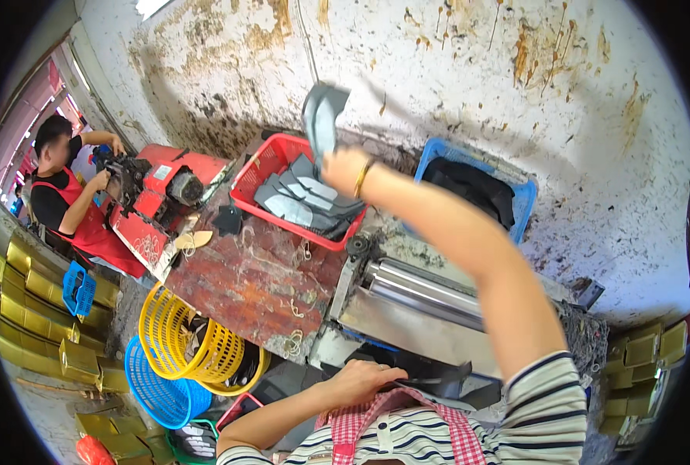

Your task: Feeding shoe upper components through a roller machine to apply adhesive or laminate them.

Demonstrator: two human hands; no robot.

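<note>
My right hand [346,171] is raised above the red basket [244,186], closed round the lower end of curved grey shoe-part pieces [323,118]. The pieces stand upright and look slightly blurred. Similar grey pieces [294,200] lie overlapping in the red basket on the bench. My left hand [364,381] is low in front of my body, its fingers bent over the edge of dark flat pieces [430,380]; its thumb and fingertips are partly hidden. A machine with a shiny metal roller [426,291] lies below my right forearm.
A blue basket [527,203] with black material stands against the stained wall. Left of my bench are yellow [153,329] and blue baskets [147,384]. At far left a person in a red apron [112,244] handles a red machine [163,182]. Yellow boxes [27,310] are stacked there.
</note>
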